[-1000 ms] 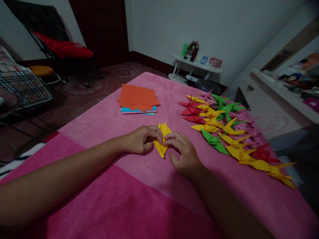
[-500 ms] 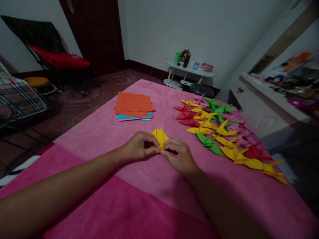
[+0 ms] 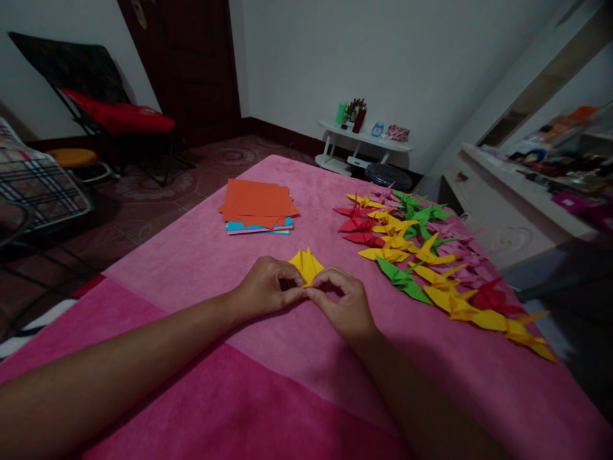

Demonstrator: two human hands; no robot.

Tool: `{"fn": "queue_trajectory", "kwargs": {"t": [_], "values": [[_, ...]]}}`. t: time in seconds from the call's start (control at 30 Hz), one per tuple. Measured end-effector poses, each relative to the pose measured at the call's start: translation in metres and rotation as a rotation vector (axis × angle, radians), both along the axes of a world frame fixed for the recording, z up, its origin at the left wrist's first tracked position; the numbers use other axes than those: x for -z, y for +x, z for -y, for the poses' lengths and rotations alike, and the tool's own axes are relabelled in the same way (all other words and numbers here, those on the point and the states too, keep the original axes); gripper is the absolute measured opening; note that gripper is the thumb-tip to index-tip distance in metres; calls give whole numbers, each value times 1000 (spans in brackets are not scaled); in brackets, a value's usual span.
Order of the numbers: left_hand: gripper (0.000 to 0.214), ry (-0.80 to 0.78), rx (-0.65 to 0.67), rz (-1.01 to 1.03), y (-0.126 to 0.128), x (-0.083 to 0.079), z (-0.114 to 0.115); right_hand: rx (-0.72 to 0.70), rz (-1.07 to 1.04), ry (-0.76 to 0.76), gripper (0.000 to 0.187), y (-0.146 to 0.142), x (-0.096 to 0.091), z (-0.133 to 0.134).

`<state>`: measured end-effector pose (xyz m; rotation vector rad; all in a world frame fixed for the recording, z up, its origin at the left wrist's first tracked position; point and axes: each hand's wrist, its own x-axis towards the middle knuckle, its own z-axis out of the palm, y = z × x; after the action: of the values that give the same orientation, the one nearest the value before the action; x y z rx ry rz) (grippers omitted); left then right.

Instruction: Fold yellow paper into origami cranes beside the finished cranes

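Note:
A partly folded piece of yellow origami paper [image 3: 306, 264] stands in the middle of the table, its pointed flaps fanned away from me. My left hand [image 3: 269, 282] pinches its near end from the left, thumb and forefinger pressed together. From the right, my right hand [image 3: 345, 299] pinches the same near end, and the fingertips of both hands almost meet there. The fingers hide the lower part of the fold.
Rows of folded paper cranes [image 3: 402, 280] in yellow, green, red and pink line the table's right side. A stack of coloured paper sheets [image 3: 261, 199], orange on top, lies at the far left. The pink cloth [image 3: 191, 268] covers the table.
Both hands remain on the yellow paper. The small yellow part that showed between the fingertips is now mostly covered, and my fingers have shifted slightly. The camera view has moved a little.

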<state>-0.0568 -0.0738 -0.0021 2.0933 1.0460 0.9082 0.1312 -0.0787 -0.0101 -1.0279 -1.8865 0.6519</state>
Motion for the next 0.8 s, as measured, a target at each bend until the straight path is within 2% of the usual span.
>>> {"fn": "queue_trajectory", "kwargs": {"t": [0.13,0.37,0.53,0.8], "values": [[29,-71,-53,64,2,1,2,78,-20,-39,11,-2,2,1],[25,-180,-18,162,4,-4,4,119,-77,-47,5,-1,2,2],[22,-139,-14,199,4,-1,2,85,-87,-5,4,-1,0,2],[21,-123,-3,169,4,-2,5,46,-71,-106,9,-2,-5,3]]}}
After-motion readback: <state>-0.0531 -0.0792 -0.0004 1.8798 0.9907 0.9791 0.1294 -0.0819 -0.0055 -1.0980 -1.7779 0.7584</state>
